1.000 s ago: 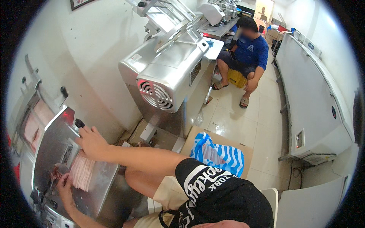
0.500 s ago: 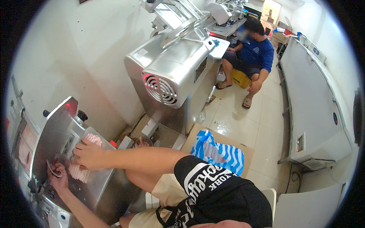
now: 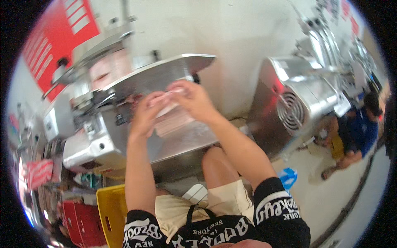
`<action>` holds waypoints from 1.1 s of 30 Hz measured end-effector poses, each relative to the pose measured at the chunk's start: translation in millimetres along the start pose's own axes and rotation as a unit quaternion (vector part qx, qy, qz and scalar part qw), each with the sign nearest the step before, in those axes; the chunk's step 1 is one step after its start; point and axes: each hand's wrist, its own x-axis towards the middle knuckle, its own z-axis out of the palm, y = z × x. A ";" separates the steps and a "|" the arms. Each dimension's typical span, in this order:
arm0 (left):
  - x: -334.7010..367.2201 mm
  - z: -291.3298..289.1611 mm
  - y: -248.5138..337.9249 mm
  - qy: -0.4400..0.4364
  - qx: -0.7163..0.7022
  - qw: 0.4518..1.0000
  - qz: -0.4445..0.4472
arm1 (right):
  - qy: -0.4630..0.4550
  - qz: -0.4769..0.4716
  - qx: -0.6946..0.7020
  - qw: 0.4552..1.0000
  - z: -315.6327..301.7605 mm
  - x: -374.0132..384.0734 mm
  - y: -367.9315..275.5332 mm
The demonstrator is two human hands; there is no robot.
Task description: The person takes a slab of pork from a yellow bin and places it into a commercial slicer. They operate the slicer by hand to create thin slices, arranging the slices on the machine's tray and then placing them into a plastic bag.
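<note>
My left hand [image 3: 145,115] and my right hand [image 3: 193,100] are close together in front of a meat slicer's metal guard plate [image 3: 182,68]. Between their fingers they grip a thin slice of pinkish meat [image 3: 165,101], blurred by motion. Just below the hands, a layered stack of meat slices [image 3: 175,123] lies on the slicer's steel tray [image 3: 192,136]. Behind the plate, a larger pale pink piece of meat [image 3: 111,68] rests on the slicer.
A second steel slicer [image 3: 304,89] stands to the right. Beyond it a person in blue [image 3: 366,128] sits low. A yellow crate [image 3: 112,208] and a red container [image 3: 82,223] are at lower left. A blue-and-white bag [image 3: 288,178] lies on the floor.
The view has swung left towards the slicer. My right hand has left the stack and joined my left, and both now hold the slice above it.
</note>
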 end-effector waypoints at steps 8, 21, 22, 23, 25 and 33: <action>22.9 -102.0 -42.0 0.056 0.301 0.952 0.001 | -0.030 -0.049 -0.503 0.862 -17.8 -21.9 6.3; 87.9 -116.8 -73.8 0.087 -0.531 0.838 -0.092 | -0.181 -0.051 -0.500 0.845 13.4 -35.5 -7.6; 84.7 -120.5 -75.5 0.104 -0.494 0.853 -0.133 | -0.178 -0.053 -0.502 0.844 14.2 -35.8 -7.5; 80.7 -123.1 -78.3 0.112 -0.489 0.855 -0.132 | -0.182 -0.051 -0.500 0.845 14.7 -36.0 -8.3; 71.7 -120.7 -81.0 0.124 -0.478 0.860 -0.131 | -0.184 -0.044 -0.498 0.846 13.0 -35.5 -9.6; 8.1 -61.5 -49.3 0.026 -0.179 0.982 0.050 | -0.090 0.000 -0.269 0.959 10.1 -10.8 -11.4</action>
